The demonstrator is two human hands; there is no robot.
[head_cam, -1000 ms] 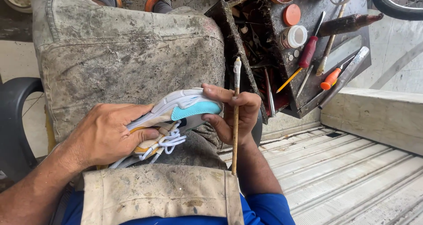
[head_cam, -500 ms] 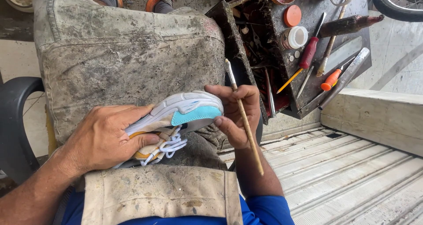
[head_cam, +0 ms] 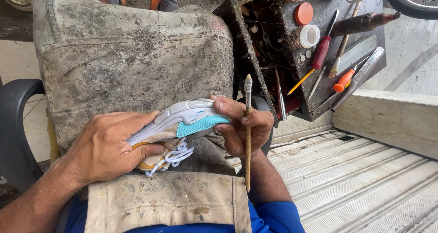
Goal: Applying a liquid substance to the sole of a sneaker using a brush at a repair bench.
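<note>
1. Between the two hands, on the lap, a shoe [head_cam: 182,123] is lying sole-up — white sole on top, a teal patch at the toe end, white laces [head_cam: 175,156] dangling beneath it.

2. The left hand [head_cam: 107,148] is closing over the heel half of the shoe, fingers curled around sole and upper, gripping it firmly against a worn apron [head_cam: 132,64].

3. The right hand [head_cam: 242,126] is pinching the toe end with thumb and forefinger while also clamping a thin stick-like brush [head_cam: 247,132] between its fingers; the brush is standing nearly upright, its clotted tip pointing away from the body, above the knuckles and not touching the shoe.

4. Judging by how things lie, the work is sitting somewhere in the middle — the sole is seated along most of the shoe, but at the toe the edge next to the teal patch is looking slightly lifted under the right thumb. Whether glue is already in that seam, I cannot tell.

5. What appears left: closing and pressing the toe seam, then checking the rest of the edge. The brush being held clear suggests pressing or inspecting rather than applying.

6. Beyond the right hand, a dark toolbox [head_cam: 319,55] is standing open, with a red-handled screwdriver [head_cam: 323,48], an orange-handled tool [head_cam: 344,80], a small white-capped jar [head_cam: 305,36] and an orange lid [head_cam: 304,13] on it — all well apart from the hands.
</note>
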